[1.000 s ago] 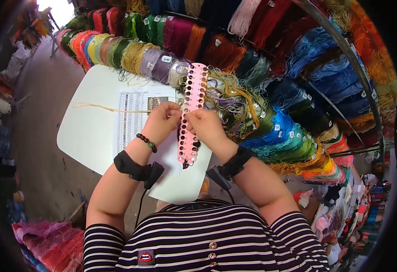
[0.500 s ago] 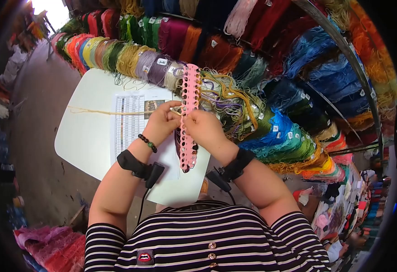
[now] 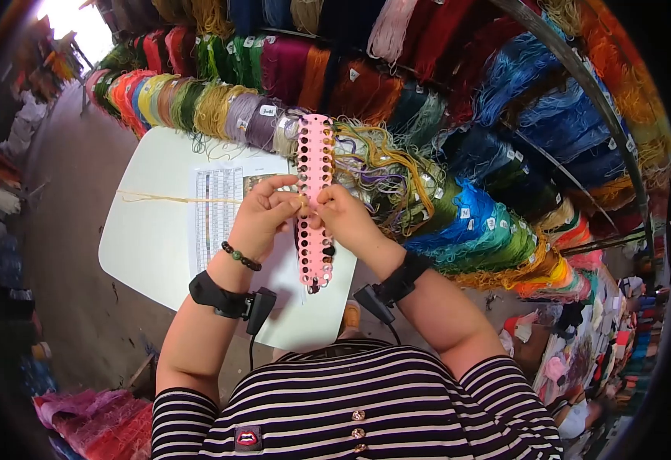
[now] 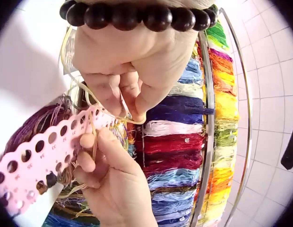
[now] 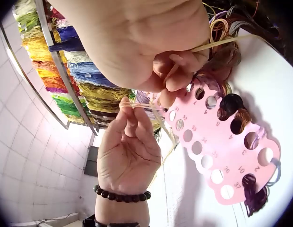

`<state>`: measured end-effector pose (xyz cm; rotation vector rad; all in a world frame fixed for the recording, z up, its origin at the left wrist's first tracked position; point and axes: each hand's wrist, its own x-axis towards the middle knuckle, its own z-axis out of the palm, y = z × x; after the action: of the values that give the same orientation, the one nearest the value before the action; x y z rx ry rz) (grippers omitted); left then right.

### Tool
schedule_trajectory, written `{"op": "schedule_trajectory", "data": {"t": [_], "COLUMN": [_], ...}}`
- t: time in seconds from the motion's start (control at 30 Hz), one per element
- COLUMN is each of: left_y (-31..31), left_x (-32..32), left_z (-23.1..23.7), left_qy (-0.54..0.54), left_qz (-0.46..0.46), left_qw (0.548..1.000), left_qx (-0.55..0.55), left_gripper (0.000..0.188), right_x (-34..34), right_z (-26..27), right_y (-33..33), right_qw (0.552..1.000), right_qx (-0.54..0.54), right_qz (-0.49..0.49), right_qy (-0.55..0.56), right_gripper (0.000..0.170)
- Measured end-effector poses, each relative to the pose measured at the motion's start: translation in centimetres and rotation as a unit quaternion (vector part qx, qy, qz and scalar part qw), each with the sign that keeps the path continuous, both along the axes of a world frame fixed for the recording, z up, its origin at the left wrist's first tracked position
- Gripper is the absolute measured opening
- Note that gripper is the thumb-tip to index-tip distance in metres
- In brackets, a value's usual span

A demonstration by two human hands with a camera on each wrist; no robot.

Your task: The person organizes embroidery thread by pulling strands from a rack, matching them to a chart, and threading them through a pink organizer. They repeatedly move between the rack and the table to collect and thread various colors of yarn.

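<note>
A long pink card [image 3: 316, 157] with numbered holes along both edges lies upright in the head view, threads knotted through several holes. My left hand [image 3: 263, 218], at the card's left edge, pinches a pale yellow thread [image 3: 190, 199] between thumb and forefinger; in the right wrist view the thread [image 5: 142, 105] runs from those fingertips to the card. My right hand [image 3: 345, 218] is over the card's middle, its curled fingers pinching the same thread against the card; the left wrist view shows this hand [image 4: 118, 182] below the left one [image 4: 132, 61]. The pinched hole is hidden.
A white board [image 3: 144, 238] bears a printed chart [image 3: 207, 180] to the left. Beyond the card hang rows of coloured thread skeins [image 3: 289, 73], with loose strands [image 3: 397, 165] beside its right edge. A curved metal rail [image 3: 581, 73] crosses the upper right.
My left hand has moved slightly left of the card, its pinching fingertips now more visible. The card stands a little more upright in the head view.
</note>
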<state>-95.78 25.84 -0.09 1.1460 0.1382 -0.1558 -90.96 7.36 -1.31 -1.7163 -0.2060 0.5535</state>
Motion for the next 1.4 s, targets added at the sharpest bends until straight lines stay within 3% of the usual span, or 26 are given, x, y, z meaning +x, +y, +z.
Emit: {"op": "schedule_trajectory", "data": {"t": [0.2,0.33,0.4,0.43,0.53,0.57,0.63,0.67,0.7,0.73,0.8,0.87,0.9,0.93,1.0,1.07,1.1,1.17,1.2,1.27,1.33,1.4], "left_y": [-1.5,-2.1,-1.9,-2.0,-1.9,-1.5,0.6,1.6,3.1,5.2,11.6,17.3,21.4,23.1,23.0,25.2,23.4,20.0,16.6,12.9,11.0,9.9], "left_x": [-0.5,-0.1,-0.1,0.0,-0.3,-0.3,-0.4,-0.8,-1.4,-2.3,-3.8,-6.3,-7.8,-8.6,-10.7,-14.5,-15.9,-17.7,-18.1,-18.4,-18.6,-18.8], "left_z": [0.5,-1.1,-1.3,-2.4,-1.8,-1.9,-2.2,-1.0,1.4,1.9,0.8,2.6,2.4,2.6,4.6,-0.1,-0.1,-1.8,-1.8,-2.2,-2.9,-2.8], "left_qy": [-0.019,-0.106,-0.127,-0.125,-0.192,-0.173,-0.133,-0.083,0.026,0.029,-0.014,-0.046,-0.165,-0.105,0.048,0.069,0.070,0.069,0.071,-0.078,-0.131,-0.135], "left_qz": [-0.008,-0.051,-0.103,-0.077,-0.013,0.044,0.160,0.192,0.166,0.161,0.169,0.261,0.185,0.411,0.579,0.511,0.444,0.265,0.253,0.166,0.157,0.134], "left_qw": [0.997,0.967,0.923,0.947,0.915,0.899,0.851,0.914,0.958,0.979,0.985,0.961,0.964,0.899,0.812,0.835,0.848,0.803,0.829,0.758,0.703,0.687], "left_qx": [0.072,0.224,0.348,0.285,0.354,0.399,0.483,0.348,0.232,0.118,-0.023,-0.083,-0.095,-0.113,-0.055,0.191,0.281,0.529,0.494,0.625,0.682,0.702], "left_gripper": [0.040,0.045,0.046,0.047,0.039,0.036,0.031,0.021,0.027,0.035,0.039,0.043,0.047,0.059,0.060,0.056,0.054,0.029,0.030,0.032,0.032,0.036], "right_x": [0.6,0.0,-0.4,-0.5,0.1,0.1,0.2,0.3,0.6,0.6,0.8,0.8,0.8,0.7,0.9,0.2,0.3,-0.2,-0.8,-1.9,-3.1,-4.1], "right_z": [-1.7,-0.4,-0.6,-0.7,-3.7,-4.7,-3.8,-3.4,-4.1,-4.1,-4.2,-4.7,-4.5,-4.5,-4.4,-3.0,-3.7,-4.7,-4.3,-4.2,-3.7,-2.6], "right_y": [-1.0,-1.5,-1.5,-1.5,-2.1,-1.5,-1.7,-1.9,-2.2,-2.4,-2.8,-3.0,-2.9,-2.7,-2.6,-2.7,-3.0,-3.4,-3.5,-4.5,-4.7,-4.7], "right_qw": [0.984,0.965,0.995,0.984,0.994,0.995,0.997,0.997,0.997,0.997,0.997,0.996,0.995,0.995,0.992,0.994,0.995,0.994,0.991,0.995,0.996,0.998], "right_qx": [0.144,0.207,0.020,-0.074,-0.036,0.024,0.016,0.012,0.001,-0.001,-0.003,-0.005,-0.005,-0.005,-0.057,-0.045,-0.028,0.036,0.080,0.023,0.002,-0.002], "right_qz": [-0.022,-0.038,-0.098,-0.125,-0.028,-0.067,-0.071,-0.073,-0.068,-0.069,-0.072,-0.080,-0.086,-0.091,-0.078,-0.095,-0.085,-0.086,-0.098,-0.095,-0.082,-0.067], "right_qy": [0.106,0.159,-0.017,-0.105,-0.100,-0.068,-0.027,-0.006,-0.021,-0.025,-0.031,-0.041,-0.043,-0.044,-0.078,-0.038,-0.051,-0.055,-0.050,-0.033,-0.027,0.009], "right_gripper": [0.015,0.015,0.016,0.017,0.020,0.022,0.023,0.024,0.024,0.024,0.024,0.025,0.025,0.025,0.024,0.026,0.027,0.032,0.034,0.033,0.030,0.028]}}
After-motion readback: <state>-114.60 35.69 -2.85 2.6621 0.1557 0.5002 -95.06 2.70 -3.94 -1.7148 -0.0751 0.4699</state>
